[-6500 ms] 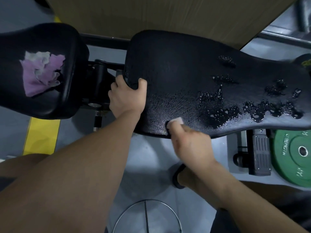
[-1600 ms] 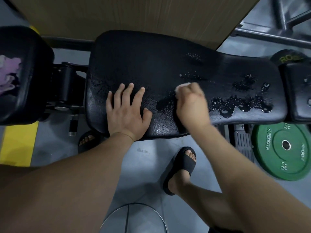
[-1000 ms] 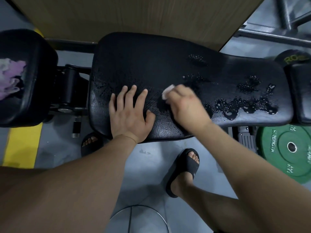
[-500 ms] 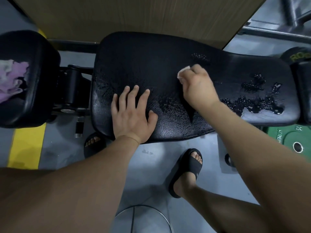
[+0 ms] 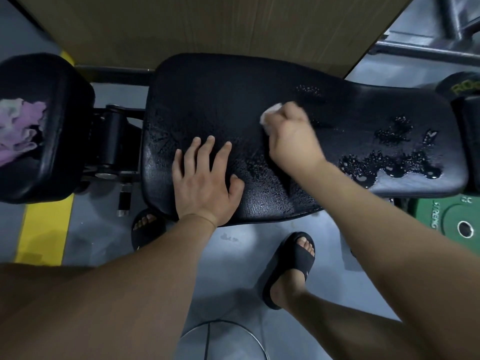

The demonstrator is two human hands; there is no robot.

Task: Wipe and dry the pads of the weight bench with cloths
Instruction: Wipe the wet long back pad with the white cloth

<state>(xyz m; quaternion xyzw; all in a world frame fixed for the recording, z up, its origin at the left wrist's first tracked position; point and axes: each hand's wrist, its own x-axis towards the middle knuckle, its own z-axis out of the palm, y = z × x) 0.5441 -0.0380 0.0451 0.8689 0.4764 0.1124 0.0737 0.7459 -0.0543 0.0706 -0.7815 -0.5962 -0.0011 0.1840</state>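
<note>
The long black back pad [image 5: 223, 97] of the weight bench lies across the middle of the view. Puddles of water [image 5: 389, 165] sit on its right part. My right hand [image 5: 291, 139] is fisted around a small white cloth [image 5: 270, 114] and presses it on the pad's centre. My left hand [image 5: 205, 183] rests flat on the pad's near edge, fingers spread, holding nothing. A purple and white cloth [image 5: 20, 128] lies crumpled on the black seat pad [image 5: 52, 162] at the left.
A green weight plate [image 5: 452, 219] lies on the grey floor under the bench's right end. A wooden panel [image 5: 207, 27] stands behind the bench. My feet in black sandals [image 5: 293, 266] stand below the pad. A yellow floor stripe [image 5: 44, 229] runs at the left.
My right hand with the white cloth has swept back and forth over the middle of the back pad, now slightly nearer me than half a second ago. My left hand has stayed flat.
</note>
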